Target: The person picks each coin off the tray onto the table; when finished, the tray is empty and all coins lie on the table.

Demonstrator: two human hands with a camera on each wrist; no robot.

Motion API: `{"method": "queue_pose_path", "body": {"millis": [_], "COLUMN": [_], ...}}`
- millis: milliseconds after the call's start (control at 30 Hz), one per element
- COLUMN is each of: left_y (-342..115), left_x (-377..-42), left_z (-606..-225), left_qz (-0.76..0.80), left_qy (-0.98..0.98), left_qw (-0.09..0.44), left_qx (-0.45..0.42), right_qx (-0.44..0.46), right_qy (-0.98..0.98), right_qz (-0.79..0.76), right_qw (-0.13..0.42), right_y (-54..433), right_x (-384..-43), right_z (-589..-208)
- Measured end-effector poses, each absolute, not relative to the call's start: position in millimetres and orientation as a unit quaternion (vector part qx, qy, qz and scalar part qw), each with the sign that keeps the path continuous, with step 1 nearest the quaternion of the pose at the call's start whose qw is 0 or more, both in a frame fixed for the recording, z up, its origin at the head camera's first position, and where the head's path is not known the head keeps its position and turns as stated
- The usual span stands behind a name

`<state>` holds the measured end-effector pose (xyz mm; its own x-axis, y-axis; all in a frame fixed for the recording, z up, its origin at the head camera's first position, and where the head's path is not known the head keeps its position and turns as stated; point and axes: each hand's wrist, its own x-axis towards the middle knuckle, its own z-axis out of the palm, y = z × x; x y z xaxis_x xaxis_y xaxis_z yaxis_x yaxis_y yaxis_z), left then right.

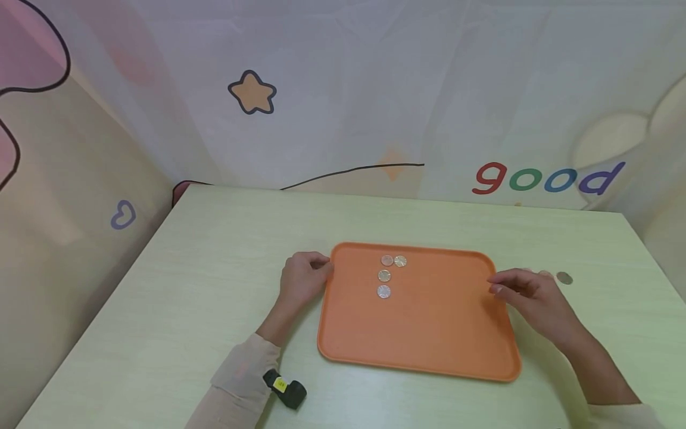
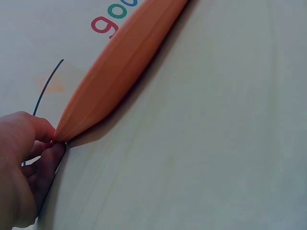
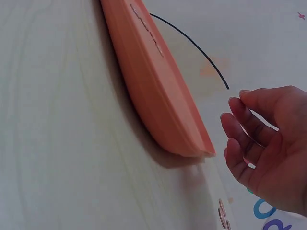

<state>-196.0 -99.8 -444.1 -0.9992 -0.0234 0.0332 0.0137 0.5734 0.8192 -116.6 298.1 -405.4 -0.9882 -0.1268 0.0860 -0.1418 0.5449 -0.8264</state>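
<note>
An orange tray [image 1: 429, 333] lies flat on the table, with several silvery coins [image 1: 383, 291] on its left half. Two of these touch or nearly touch side by side at the far end, and the others sit in a column below. My left hand [image 1: 305, 277] pinches the tray's left rim near the far corner; the left wrist view shows thumb and fingers [image 2: 45, 132] meeting at that edge. Over the right rim hovers my right hand [image 1: 536, 298], its fingers loosely bent. In the right wrist view no coin shows between the right hand's fingertips [image 3: 233, 100].
To the right of the tray, behind the right hand, a few more coins [image 1: 565, 278] lie in a row on the pale table [image 1: 214, 268], partly hidden. A printed cloth [image 1: 343, 107] with a star and the word "good" hangs behind the table.
</note>
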Motion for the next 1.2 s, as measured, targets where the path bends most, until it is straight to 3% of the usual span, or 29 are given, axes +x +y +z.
{"method": "queue_pose_path", "body": {"millis": [633, 1200], "left_y": [-101, -102], "left_x": [-195, -197], "left_z": [-442, -445], "left_qz": [-0.460, -0.459], "left_qy": [-0.887, -0.888], "left_qw": [0.020, 0.020], "left_qx": [-0.001, -0.004], "right_qx": [0.122, 0.153], "right_qy": [-0.891, -0.897], "right_qz": [0.432, 0.406], "right_qw": [-0.064, -0.089], "right_y": [229, 182], "right_x": [-138, -153], "right_z": [-407, -414]}}
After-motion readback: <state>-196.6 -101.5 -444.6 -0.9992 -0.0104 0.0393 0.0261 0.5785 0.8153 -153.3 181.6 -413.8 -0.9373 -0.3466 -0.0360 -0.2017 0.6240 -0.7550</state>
